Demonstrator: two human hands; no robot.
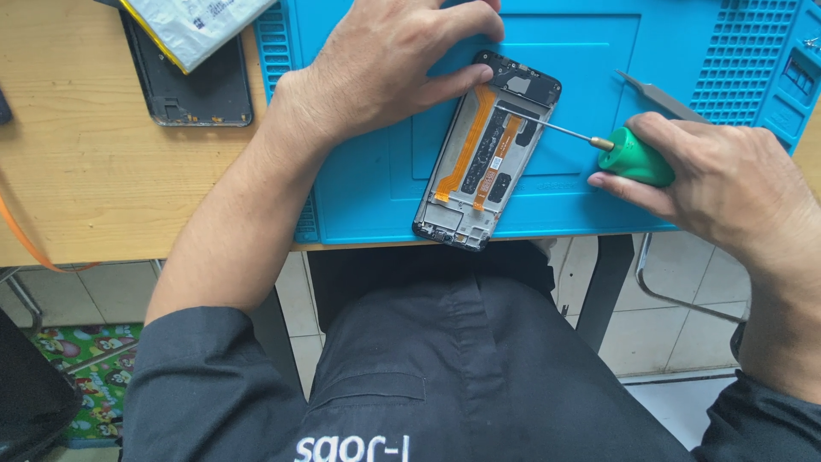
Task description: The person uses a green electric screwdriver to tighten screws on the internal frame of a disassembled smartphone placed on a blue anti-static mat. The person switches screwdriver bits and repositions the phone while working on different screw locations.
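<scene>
Head view: An opened phone, back cover off, lay tilted on the blue work mat near the mat's front edge, with orange flex cables and a black upper board exposed. The left hand rested flat over the mat, fingers loosely spread, thumb and forefinger touching the phone's upper end to steady it; it gripped nothing. The right hand was closed around the green handle of a screwdriver, whose thin metal shaft reached leftward, its tip meeting the phone's upper right area. Metal tweezers lay on the mat just beyond the right hand. A dark back cover sat on the wooden table at left, partly beneath a silver pouch.
</scene>
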